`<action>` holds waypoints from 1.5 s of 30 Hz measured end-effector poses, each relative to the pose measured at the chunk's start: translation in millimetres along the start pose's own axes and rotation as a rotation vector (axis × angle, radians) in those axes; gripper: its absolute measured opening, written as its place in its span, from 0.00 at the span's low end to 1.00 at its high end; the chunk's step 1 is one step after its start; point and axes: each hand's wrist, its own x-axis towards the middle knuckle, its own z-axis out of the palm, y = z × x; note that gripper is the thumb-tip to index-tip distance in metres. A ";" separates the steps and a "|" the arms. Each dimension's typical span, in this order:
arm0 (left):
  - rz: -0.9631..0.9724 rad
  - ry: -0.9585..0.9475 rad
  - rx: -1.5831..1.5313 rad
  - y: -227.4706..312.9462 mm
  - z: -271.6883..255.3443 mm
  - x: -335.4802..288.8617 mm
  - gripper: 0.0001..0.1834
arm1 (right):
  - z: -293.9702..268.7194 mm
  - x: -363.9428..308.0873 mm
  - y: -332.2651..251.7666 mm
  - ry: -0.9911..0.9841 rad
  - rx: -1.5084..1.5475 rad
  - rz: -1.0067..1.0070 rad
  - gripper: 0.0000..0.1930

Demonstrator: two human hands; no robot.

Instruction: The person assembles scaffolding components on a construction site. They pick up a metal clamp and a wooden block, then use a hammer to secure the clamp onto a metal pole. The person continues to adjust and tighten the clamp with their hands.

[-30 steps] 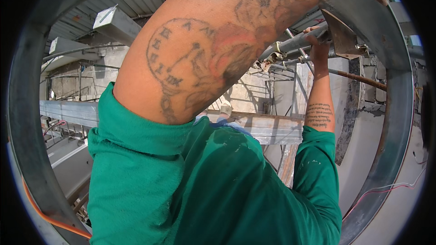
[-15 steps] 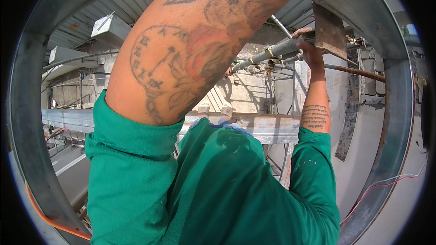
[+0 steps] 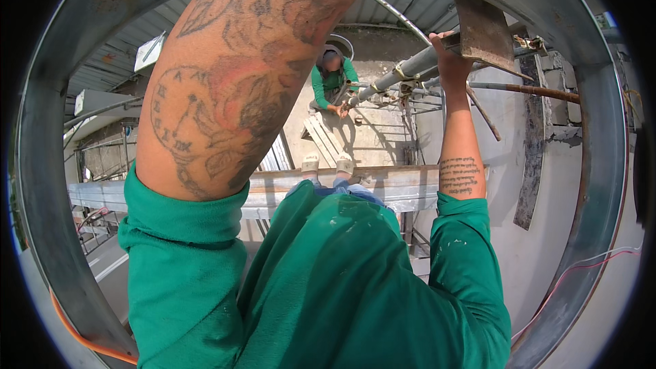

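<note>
My left arm (image 3: 225, 89) reaches up across the view and leaves it at the top, so its hand is out of sight. My right hand (image 3: 451, 58) is raised on the right, its fingers curled round the upper part of a grey scaffold pipe (image 3: 403, 72). Some of the grip is hidden by the hand itself. Just right of that hand hangs a rusty steel plate (image 3: 484, 31), fixed at a curved-looking grey steel beam (image 3: 577, 34).
Far below, a person in green (image 3: 333, 78) crouches near the pipe's lower end. My feet (image 3: 326, 164) are beside a galvanized steel beam (image 3: 417, 195). A rusty pipe (image 3: 529, 90) crosses at right. An orange cable (image 3: 82, 342) and thin wires (image 3: 581, 270) run along the frame.
My left arm has swung left, uncovering the person below. My right hand has shifted slightly left, still at the pipe. A thin rusty rod has come into sight beside my right forearm.
</note>
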 end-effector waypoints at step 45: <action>0.031 -0.007 0.028 18.0 1.7 -12.8 0.34 | -3.4 0.2 6.6 -0.079 0.049 -0.075 0.07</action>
